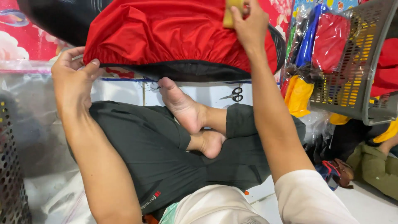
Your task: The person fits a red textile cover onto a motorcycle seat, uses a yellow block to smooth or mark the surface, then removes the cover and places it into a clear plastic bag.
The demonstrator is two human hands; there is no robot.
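Across the person's lap, above crossed legs in dark trousers (pixel 157 153) and bare feet (pixel 186 110), a red garment (pixel 166 33) with a gathered hem and a black edge is spread over the floor. At its lower left corner the left hand (pixel 74 81) pinches the hem, thumb on top of the red cloth and fingers curled beneath it. Further up, near the top edge of the view, the right hand (pixel 248 25) presses down on the garment with its fingers closed around a small tan block (pixel 230 14), only partly in view. Just beyond the black edge, a small pair of scissors (pixel 234 94) lies on the pale floor (pixel 207 93), apart from both hands. To the right stands a grey plastic basket (pixel 369 62), tilted, with packets in clear bags (pixel 315 45) of red, blue and yellow cloth leaning against it. Behind the garment lies a red floral sheet (pixel 20 41). Another dark perforated basket (pixel 10 174) shows at the left edge, beside clear plastic sheeting (pixel 33 108).
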